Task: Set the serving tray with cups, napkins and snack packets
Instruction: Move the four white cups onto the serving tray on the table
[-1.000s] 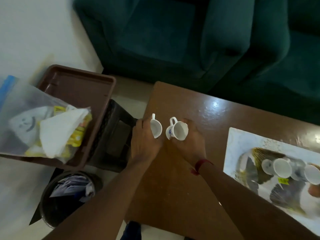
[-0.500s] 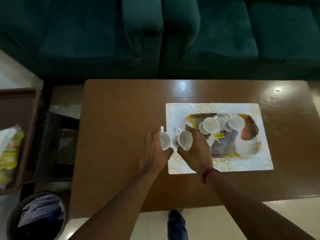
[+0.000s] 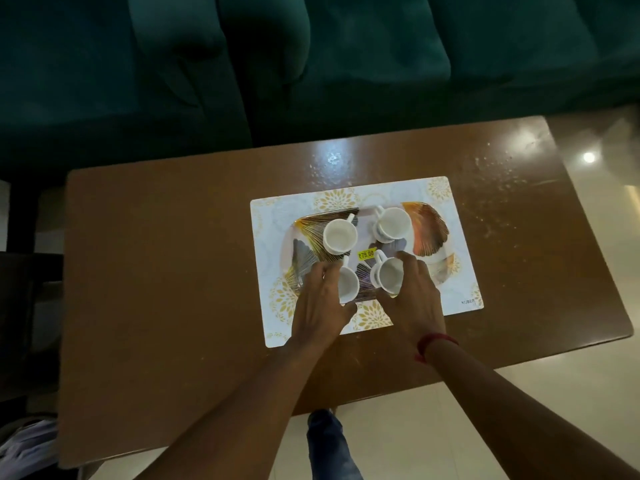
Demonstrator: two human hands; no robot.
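Near-left cup (image 3: 349, 285) and near-right cup (image 3: 389, 276): both over the near half of the serving tray (image 3: 429, 233). Can't tell whether their bases touch it yet.

Left hand (image 3: 318, 306) is wrapped round the near-left cup from its left side. Right hand (image 3: 412, 299) is curled round the near-right cup, with the forefinger hooked over the far wall.

Two far cups (image 3: 340, 236) stand upright on the tray, just beyond.

Step, as I judge it: seating this pair. Lower both level, keep the handles off the far cups, and let go only once each base sits flat. Leave the bare right end of the tray for napkins and packets.

Cups: small, white, glossy ceramic with loop handles, likely slick.

Tray: rounded rectangle with a shiny printed fan-leaf pattern in gold, grey and orange, and a yellow price sticker (image 3: 366, 254) at centre.

Beneath it is a white placemat (image 3: 266, 244) with gold florets, on a glossy brown table (image 3: 156, 271). Beyond that, a dark teal plush sofa (image 3: 346, 64).
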